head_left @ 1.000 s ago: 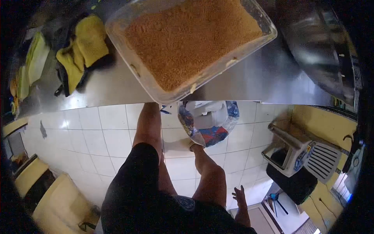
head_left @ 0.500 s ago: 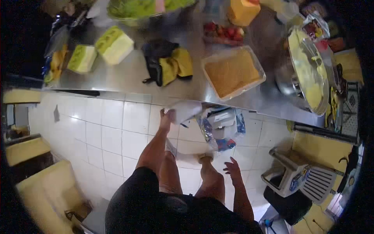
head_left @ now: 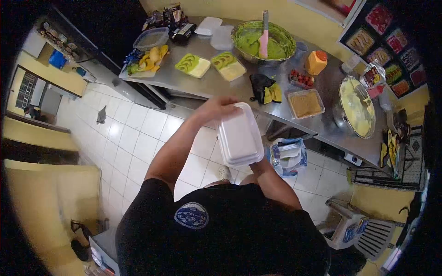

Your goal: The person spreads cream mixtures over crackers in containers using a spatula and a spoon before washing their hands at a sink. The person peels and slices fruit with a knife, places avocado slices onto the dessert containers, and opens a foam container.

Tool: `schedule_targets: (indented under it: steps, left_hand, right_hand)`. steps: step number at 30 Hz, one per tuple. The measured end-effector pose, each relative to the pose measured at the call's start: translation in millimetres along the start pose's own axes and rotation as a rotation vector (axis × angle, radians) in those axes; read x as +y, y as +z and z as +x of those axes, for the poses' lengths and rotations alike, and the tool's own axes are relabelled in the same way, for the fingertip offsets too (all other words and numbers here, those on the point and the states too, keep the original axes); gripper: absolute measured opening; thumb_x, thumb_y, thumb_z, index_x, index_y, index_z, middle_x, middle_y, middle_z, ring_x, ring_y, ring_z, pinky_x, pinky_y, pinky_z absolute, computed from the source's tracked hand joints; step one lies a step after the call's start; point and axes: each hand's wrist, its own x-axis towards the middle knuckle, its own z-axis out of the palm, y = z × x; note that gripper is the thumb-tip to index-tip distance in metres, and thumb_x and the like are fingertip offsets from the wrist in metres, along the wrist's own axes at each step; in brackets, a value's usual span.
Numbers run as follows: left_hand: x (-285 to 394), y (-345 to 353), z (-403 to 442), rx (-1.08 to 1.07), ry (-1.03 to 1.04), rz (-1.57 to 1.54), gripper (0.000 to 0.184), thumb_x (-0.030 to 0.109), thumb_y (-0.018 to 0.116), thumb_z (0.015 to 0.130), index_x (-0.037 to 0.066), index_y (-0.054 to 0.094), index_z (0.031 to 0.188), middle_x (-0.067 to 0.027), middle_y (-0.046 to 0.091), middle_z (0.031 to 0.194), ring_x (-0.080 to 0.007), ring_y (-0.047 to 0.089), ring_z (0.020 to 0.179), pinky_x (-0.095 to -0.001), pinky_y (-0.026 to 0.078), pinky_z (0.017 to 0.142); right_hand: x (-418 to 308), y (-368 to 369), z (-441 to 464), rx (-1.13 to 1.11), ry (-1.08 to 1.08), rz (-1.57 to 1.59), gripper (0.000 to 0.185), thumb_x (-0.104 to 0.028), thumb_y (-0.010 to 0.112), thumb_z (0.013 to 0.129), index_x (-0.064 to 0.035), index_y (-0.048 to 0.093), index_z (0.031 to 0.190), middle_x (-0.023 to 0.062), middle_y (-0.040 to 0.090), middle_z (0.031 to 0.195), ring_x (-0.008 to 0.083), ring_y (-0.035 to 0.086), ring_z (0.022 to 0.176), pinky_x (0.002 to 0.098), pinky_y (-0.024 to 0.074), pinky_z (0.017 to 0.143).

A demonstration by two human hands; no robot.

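My left hand [head_left: 220,109] is closed on the upper left edge of a white foam container [head_left: 240,135], with the thumb across its top. Several layered rims show along the container's lower edge, so it may be a stack. It is held up in front of my chest, above the floor. My right hand [head_left: 261,166] reaches behind the container's lower right corner. Its fingers are hidden there, so their grip does not show. Below and to the right, an open plastic bag [head_left: 301,158] holds more white foam containers [head_left: 290,151].
On the steel table [head_left: 184,89] stand two filled trays with green slices [head_left: 193,66], a bowl of green mixture [head_left: 283,43] with a pink spatula [head_left: 264,43], a crumb-filled tray [head_left: 305,103], strawberries [head_left: 301,79] and a bowl of cream [head_left: 357,110]. A plastic chair [head_left: 345,225] is at right.
My left hand has come up from near the floor with the white container. My right hand, earlier open and apart, is now at the container. The view has shifted upward.
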Motion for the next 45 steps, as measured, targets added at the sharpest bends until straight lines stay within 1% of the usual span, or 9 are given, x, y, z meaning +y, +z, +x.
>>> schedule_targets:
  steps: [5, 10, 12, 22, 26, 30, 34, 37, 45]
  left_hand:
    - [28.5, 15.7, -23.2, 0.639, 0.276, -0.181, 0.046, 0.013, 0.057, 0.090, 0.008, 0.044, 0.134, -0.0108, 0.057, 0.121, -0.0204, 0.057, 0.104, -0.0346, 0.047, 0.089]
    - [-44.3, 16.5, -42.1, 0.430, 0.310, -0.613, 0.051, 0.007, 0.050, 0.087, 0.006, 0.039, 0.137, -0.0127, 0.051, 0.128, -0.0235, 0.056, 0.109, -0.0380, 0.048, 0.090]
    - [-39.5, 23.9, -51.3, 0.285, 0.306, -0.691, 0.055, 0.007, 0.051, 0.085, 0.005, 0.036, 0.138, -0.0098, 0.053, 0.126, -0.0208, 0.058, 0.103, -0.0346, 0.050, 0.081]
    - [-24.2, -29.5, -54.5, 0.278, 0.350, -0.761, 0.056, 0.022, 0.049, 0.090, 0.009, 0.031, 0.141, -0.0113, 0.048, 0.128, -0.0203, 0.058, 0.099, -0.0390, 0.054, 0.071]
    - [-50.3, -89.3, -27.2, 0.714, 0.178, -0.797, 0.056, 0.047, 0.043, 0.096, 0.006, 0.042, 0.135, -0.0133, 0.058, 0.117, -0.0258, 0.063, 0.084, -0.0376, 0.054, 0.064]
    - [-44.9, -168.1, -49.4, 0.746, 0.147, -0.685, 0.055, 0.042, 0.045, 0.097, -0.003, 0.046, 0.129, -0.0181, 0.057, 0.120, -0.0260, 0.061, 0.102, -0.0376, 0.052, 0.087]
    - [-59.9, -256.5, -49.5, 0.686, 0.167, -0.530, 0.057, 0.043, 0.045, 0.097, -0.004, 0.048, 0.127, -0.0177, 0.058, 0.118, -0.0247, 0.061, 0.102, -0.0355, 0.051, 0.088]
    - [-64.4, -309.2, -53.5, 0.645, -0.018, -0.235, 0.056, 0.053, 0.041, 0.095, 0.006, 0.055, 0.124, -0.0085, 0.065, 0.107, -0.0176, 0.065, 0.085, -0.0321, 0.053, 0.062]
    - [-113.3, -513.7, -74.7, 0.803, -0.026, 0.699, 0.033, 0.037, 0.053, 0.089, 0.014, 0.065, 0.109, -0.0086, 0.068, 0.102, -0.0262, 0.066, 0.088, -0.0418, 0.053, 0.071]
  right_hand:
    - [-21.5, 5.4, 3.8, -0.111, -0.269, -0.049, 0.058, -0.043, 0.045, 0.096, -0.0075, 0.034, 0.140, 0.0122, 0.049, 0.132, 0.0255, 0.053, 0.117, 0.0416, 0.0467, 0.098]
    - [-66.1, -22.7, 48.6, -0.452, -0.304, 0.136, 0.060, -0.051, 0.035, 0.096, -0.0122, 0.030, 0.142, 0.0112, 0.037, 0.143, 0.0309, 0.036, 0.131, 0.0474, 0.0197, 0.114]
    - [-74.7, -8.2, 52.4, -0.382, -0.276, 0.145, 0.055, -0.047, 0.040, 0.094, -0.0086, 0.044, 0.134, 0.0128, 0.050, 0.133, 0.0319, 0.047, 0.123, 0.0511, 0.0365, 0.105]
    - [-72.8, 22.0, 104.9, -0.238, -0.243, 0.000, 0.062, -0.021, 0.063, 0.078, -0.0092, 0.042, 0.136, 0.0125, 0.046, 0.137, 0.0318, 0.042, 0.128, 0.0514, 0.0335, 0.107]
    - [-70.4, 46.7, 142.3, -0.400, -0.201, -0.148, 0.067, -0.022, 0.064, 0.078, -0.0082, 0.039, 0.138, 0.0137, 0.043, 0.139, 0.0323, 0.041, 0.129, 0.0533, 0.0345, 0.105]
    - [-65.6, 91.5, 171.8, -0.686, -0.028, -0.010, 0.064, -0.031, 0.060, 0.083, -0.0092, 0.038, 0.139, 0.0146, 0.041, 0.140, 0.0339, 0.043, 0.127, 0.0558, 0.0362, 0.102]
    - [-61.2, 129.2, 225.9, -0.057, 0.086, -0.246, 0.062, -0.055, 0.039, 0.092, -0.0114, 0.041, 0.137, 0.0138, 0.049, 0.134, 0.0324, 0.049, 0.122, 0.0544, 0.0417, 0.098]
    - [-51.4, 138.4, 287.5, -0.026, 0.190, -0.237, 0.059, -0.049, 0.044, 0.094, -0.0062, 0.043, 0.134, 0.0145, 0.053, 0.130, 0.0296, 0.053, 0.118, 0.0505, 0.0470, 0.094]
    - [-12.5, 154.5, 369.3, 0.090, -0.035, -0.020, 0.050, -0.036, 0.045, 0.098, -0.0025, 0.038, 0.134, 0.0171, 0.051, 0.130, 0.0328, 0.055, 0.114, 0.0451, 0.0466, 0.097]
